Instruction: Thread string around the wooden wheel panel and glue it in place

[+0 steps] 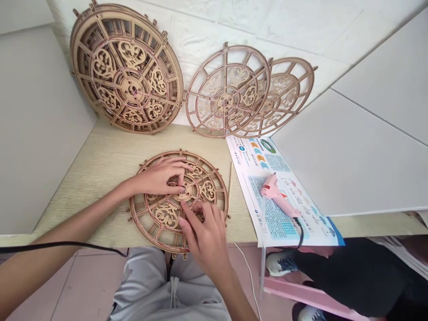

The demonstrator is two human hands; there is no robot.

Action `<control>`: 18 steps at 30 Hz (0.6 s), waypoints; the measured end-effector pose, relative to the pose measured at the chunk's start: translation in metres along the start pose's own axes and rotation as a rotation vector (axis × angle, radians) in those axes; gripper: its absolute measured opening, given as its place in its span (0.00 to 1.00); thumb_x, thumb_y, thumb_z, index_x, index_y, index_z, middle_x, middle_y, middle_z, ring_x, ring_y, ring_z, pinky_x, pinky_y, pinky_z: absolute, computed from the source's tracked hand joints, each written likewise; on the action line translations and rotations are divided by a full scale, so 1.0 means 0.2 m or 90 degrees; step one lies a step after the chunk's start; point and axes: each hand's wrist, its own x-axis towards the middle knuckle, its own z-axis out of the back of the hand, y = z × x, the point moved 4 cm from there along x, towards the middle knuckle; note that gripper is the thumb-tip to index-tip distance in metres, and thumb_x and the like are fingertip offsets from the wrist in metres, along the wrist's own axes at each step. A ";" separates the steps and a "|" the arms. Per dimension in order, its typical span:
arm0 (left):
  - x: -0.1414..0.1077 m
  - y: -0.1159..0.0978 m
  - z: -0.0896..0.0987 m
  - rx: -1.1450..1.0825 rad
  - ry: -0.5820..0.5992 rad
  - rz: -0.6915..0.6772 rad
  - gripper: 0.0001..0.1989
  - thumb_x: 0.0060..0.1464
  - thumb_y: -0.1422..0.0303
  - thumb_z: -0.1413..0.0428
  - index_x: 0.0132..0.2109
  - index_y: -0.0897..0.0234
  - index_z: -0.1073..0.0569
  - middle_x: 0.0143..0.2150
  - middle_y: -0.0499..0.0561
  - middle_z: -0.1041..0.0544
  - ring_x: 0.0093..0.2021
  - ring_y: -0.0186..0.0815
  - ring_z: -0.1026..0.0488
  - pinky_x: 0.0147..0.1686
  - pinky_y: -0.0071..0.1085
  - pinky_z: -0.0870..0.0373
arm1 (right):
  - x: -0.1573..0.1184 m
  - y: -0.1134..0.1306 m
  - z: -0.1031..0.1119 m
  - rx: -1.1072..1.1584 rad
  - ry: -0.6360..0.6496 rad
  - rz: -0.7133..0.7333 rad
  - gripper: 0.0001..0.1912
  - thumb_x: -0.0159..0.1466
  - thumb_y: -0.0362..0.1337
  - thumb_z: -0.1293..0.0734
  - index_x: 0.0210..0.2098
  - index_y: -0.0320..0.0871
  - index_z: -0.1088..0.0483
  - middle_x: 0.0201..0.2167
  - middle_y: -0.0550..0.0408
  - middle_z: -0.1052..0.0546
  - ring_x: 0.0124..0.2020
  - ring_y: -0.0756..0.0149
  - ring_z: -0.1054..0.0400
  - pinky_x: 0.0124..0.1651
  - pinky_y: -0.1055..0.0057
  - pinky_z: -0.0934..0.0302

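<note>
We're watching the left hand (pixel 159 177) curling over the hub (pixel 187 191) of a wooden wheel (pixel 165 216) lying flat on the desk (pixel 100 165), apparently steadying it, while the right hand (pixel 203 238) is pressing its fingertips (pixel 182 207) beside the hub; we can't tell whether either is gripping anything.

- Laser-cut wooden wheel (pixel 167 218): thin pale plywood, matt, with scorched brown cut edges
- Leaning wooden wheels (pixel 132 53): same matt plywood, slightly rough, burnt-looking edges
- Tabletop (pixel 100 165): pale wood-grain laminate, finely ribbed, matt
- Glue gun (pixel 277 196): smooth pink plastic, soft sheen
- Leaflet (pixel 254 156): coated paper, faintly glossy
- Wall panelling (pixel 214 22): white, embossed brick texture
- Trousers (pixel 150 276): soft grey cloth, matt
- Floor tiles (pixel 90 281): smooth pinkish ceramic, satin finish
</note>
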 end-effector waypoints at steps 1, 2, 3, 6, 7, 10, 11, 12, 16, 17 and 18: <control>0.00 0.00 0.00 0.001 0.000 0.001 0.11 0.59 0.59 0.39 0.34 0.61 0.28 0.69 0.46 0.33 0.75 0.47 0.50 0.72 0.56 0.60 | 0.00 0.00 0.00 -0.002 0.000 -0.003 0.17 0.73 0.39 0.38 0.57 0.42 0.26 0.40 0.46 0.30 0.42 0.58 0.39 0.43 0.62 0.45; 0.00 0.00 0.00 0.002 0.000 0.001 0.11 0.59 0.59 0.39 0.34 0.61 0.28 0.69 0.46 0.33 0.75 0.47 0.50 0.72 0.56 0.60 | 0.00 0.00 -0.01 -0.003 -0.001 -0.005 0.17 0.73 0.39 0.38 0.57 0.42 0.26 0.40 0.46 0.30 0.41 0.58 0.40 0.43 0.62 0.46; 0.00 0.00 0.00 0.002 -0.001 0.001 0.11 0.59 0.59 0.39 0.34 0.61 0.28 0.69 0.46 0.33 0.75 0.47 0.50 0.72 0.55 0.60 | 0.00 0.01 -0.01 -0.002 -0.001 -0.008 0.17 0.73 0.38 0.38 0.57 0.42 0.26 0.40 0.47 0.30 0.41 0.58 0.40 0.42 0.62 0.46; 0.01 0.00 -0.01 0.002 -0.002 0.000 0.11 0.58 0.59 0.39 0.34 0.61 0.28 0.69 0.46 0.33 0.75 0.47 0.50 0.72 0.55 0.59 | 0.01 0.01 -0.01 0.006 0.002 -0.022 0.17 0.73 0.38 0.38 0.57 0.43 0.25 0.39 0.47 0.31 0.42 0.58 0.40 0.43 0.62 0.47; 0.01 0.00 -0.01 0.003 -0.002 0.000 0.11 0.59 0.59 0.39 0.34 0.61 0.28 0.69 0.46 0.33 0.75 0.47 0.50 0.72 0.55 0.59 | 0.01 0.00 -0.01 0.009 0.003 -0.026 0.17 0.73 0.38 0.39 0.57 0.43 0.25 0.39 0.47 0.31 0.42 0.58 0.40 0.43 0.63 0.47; 0.00 0.00 -0.01 0.006 -0.013 0.001 0.11 0.59 0.60 0.40 0.34 0.62 0.28 0.69 0.47 0.32 0.74 0.48 0.48 0.72 0.56 0.58 | 0.01 0.01 -0.01 0.022 0.001 -0.039 0.16 0.74 0.38 0.39 0.56 0.43 0.25 0.39 0.48 0.32 0.42 0.59 0.40 0.43 0.63 0.48; 0.00 0.00 -0.01 0.007 -0.015 0.003 0.11 0.59 0.60 0.40 0.34 0.62 0.28 0.69 0.47 0.32 0.74 0.48 0.48 0.72 0.56 0.58 | 0.01 0.01 -0.01 0.024 -0.003 -0.043 0.16 0.74 0.38 0.38 0.56 0.43 0.25 0.40 0.49 0.32 0.42 0.60 0.40 0.43 0.64 0.48; 0.00 0.00 -0.01 0.008 -0.016 0.005 0.11 0.59 0.60 0.40 0.34 0.62 0.28 0.69 0.47 0.33 0.74 0.48 0.48 0.72 0.57 0.58 | 0.01 0.01 -0.01 0.026 -0.008 -0.045 0.16 0.73 0.37 0.38 0.56 0.43 0.25 0.40 0.49 0.32 0.42 0.60 0.40 0.44 0.64 0.49; 0.00 0.01 -0.02 0.011 -0.012 0.002 0.11 0.59 0.60 0.40 0.34 0.61 0.28 0.69 0.46 0.33 0.74 0.48 0.49 0.72 0.58 0.58 | 0.01 0.02 -0.01 0.026 -0.023 -0.048 0.15 0.73 0.35 0.38 0.55 0.42 0.25 0.40 0.49 0.33 0.42 0.60 0.41 0.44 0.64 0.49; 0.00 0.01 -0.02 0.010 -0.015 -0.002 0.11 0.60 0.60 0.40 0.34 0.61 0.28 0.69 0.46 0.33 0.74 0.48 0.49 0.72 0.58 0.57 | 0.01 0.02 -0.01 0.028 -0.023 -0.048 0.15 0.73 0.35 0.38 0.55 0.42 0.25 0.40 0.49 0.33 0.42 0.60 0.41 0.44 0.64 0.49; 0.00 0.01 -0.02 0.008 -0.020 -0.006 0.11 0.60 0.60 0.39 0.34 0.61 0.28 0.69 0.46 0.32 0.74 0.47 0.48 0.72 0.57 0.57 | 0.01 0.02 -0.02 0.030 -0.024 -0.049 0.15 0.73 0.35 0.38 0.55 0.42 0.25 0.40 0.49 0.33 0.42 0.60 0.41 0.44 0.63 0.50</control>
